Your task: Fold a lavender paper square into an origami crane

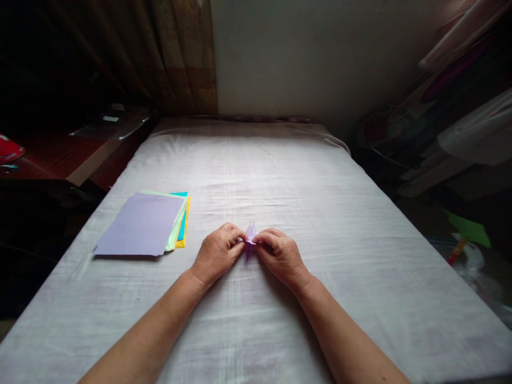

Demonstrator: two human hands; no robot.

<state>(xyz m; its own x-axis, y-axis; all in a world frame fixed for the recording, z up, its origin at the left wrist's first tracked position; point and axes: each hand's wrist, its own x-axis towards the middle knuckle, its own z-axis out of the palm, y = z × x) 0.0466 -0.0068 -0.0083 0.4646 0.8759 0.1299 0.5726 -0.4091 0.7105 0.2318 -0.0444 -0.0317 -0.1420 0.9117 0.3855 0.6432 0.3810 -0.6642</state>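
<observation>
Between my two hands is a small folded piece of purple paper [250, 232], with narrow points reaching away from me and toward me. My left hand [221, 248] pinches its left side between thumb and fingers. From the right, my right hand [281, 255] pinches the other side in the same way. The fingertips cover part of the folds, so the exact shape is hard to make out. Both hands rest close to the cloth-covered surface.
A stack of coloured paper sheets [138, 224], purple on top, lies to the left on the pale cloth [360, 256]. Beyond the left edge stands a dark red table [48, 154] with a clear plastic bag [128, 120]. Hanging clothes [480, 128] and a green sheet [470, 229] are at right.
</observation>
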